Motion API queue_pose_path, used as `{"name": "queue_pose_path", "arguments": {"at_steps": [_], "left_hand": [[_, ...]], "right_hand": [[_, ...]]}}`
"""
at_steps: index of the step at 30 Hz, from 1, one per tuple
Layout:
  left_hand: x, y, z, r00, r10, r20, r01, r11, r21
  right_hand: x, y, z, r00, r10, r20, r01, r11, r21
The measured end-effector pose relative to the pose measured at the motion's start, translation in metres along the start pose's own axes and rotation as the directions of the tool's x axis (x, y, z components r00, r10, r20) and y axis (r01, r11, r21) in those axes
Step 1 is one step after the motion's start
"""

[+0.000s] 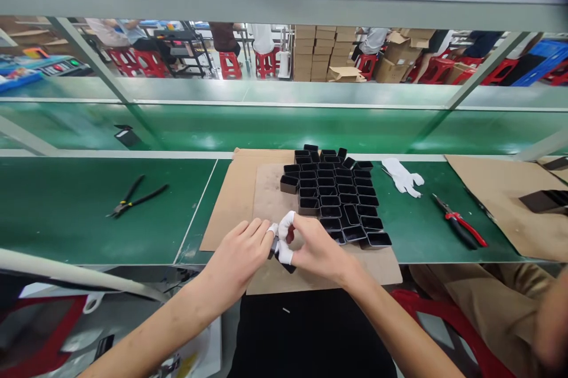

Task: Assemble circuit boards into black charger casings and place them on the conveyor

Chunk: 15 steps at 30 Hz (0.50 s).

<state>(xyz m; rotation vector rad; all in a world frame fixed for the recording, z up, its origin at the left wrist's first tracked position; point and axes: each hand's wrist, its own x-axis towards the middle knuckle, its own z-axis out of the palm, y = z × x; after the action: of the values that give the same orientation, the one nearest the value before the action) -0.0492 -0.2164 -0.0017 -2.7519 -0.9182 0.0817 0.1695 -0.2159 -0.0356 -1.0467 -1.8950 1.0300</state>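
At the front edge of the cardboard, both hands close around a small black part [286,265], mostly hidden by the fingers. My left hand [246,248] grips it from the left, fingers bent over it. From the other side my right hand [313,246] pinches at it with thumb and index finger, which wear white finger covers. Another white cover shows on a left fingertip. Just beyond my right hand, several open black rectangular boxes [326,183] stand packed in rows, a few of them askew.
Cardboard sheets [239,189] lie under the boxes. Black-handled pliers [128,200] rest at left; a white glove [403,177] and red-black pliers [459,221] at right. Another cardboard sheet [501,194] carries black boxes. A conveyor belt [266,129] runs behind. A seated person's leg [483,301] is at right.
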Motion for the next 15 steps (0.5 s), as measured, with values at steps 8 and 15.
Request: {"name": "queue_pose_path", "arguments": {"at_steps": [8,15], "left_hand": [[0.001,-0.004,0.005,0.999,-0.017,0.031,0.016,0.999,0.029],[-0.003,-0.006,0.009,0.999,-0.045,0.017,0.045,0.999,-0.025]], "right_hand": [[0.008,0.005,-0.003,0.999,-0.020,0.035,0.020,1.000,0.009],[0.013,0.007,0.000,0.997,-0.020,0.069,0.021,1.000,-0.014]]}}
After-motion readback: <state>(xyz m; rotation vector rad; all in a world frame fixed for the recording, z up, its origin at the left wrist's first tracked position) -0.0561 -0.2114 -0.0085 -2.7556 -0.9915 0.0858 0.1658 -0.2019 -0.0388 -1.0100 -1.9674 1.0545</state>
